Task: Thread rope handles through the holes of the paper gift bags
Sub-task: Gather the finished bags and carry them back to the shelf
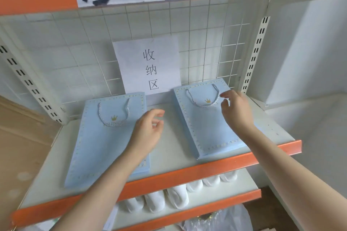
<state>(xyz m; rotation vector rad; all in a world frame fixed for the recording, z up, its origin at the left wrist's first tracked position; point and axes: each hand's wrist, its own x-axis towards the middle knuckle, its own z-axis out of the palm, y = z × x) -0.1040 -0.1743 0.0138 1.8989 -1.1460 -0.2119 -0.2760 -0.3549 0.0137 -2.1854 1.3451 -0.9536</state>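
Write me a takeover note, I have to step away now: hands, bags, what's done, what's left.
Left hand: loosely curled, holding nothing, over the right edge of the left bag stack.
Right hand: open, empty, over the right bag stack.
Both stacks lie flat on the shelf under the paper sign.
Done: each top bag shows a rope handle threaded.
Left: bags underneath cannot be checked.

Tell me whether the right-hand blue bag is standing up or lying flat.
Lying flat. The right bag rests face-up on the shelf, its rope handle looped over the front panel beside the gold crown.
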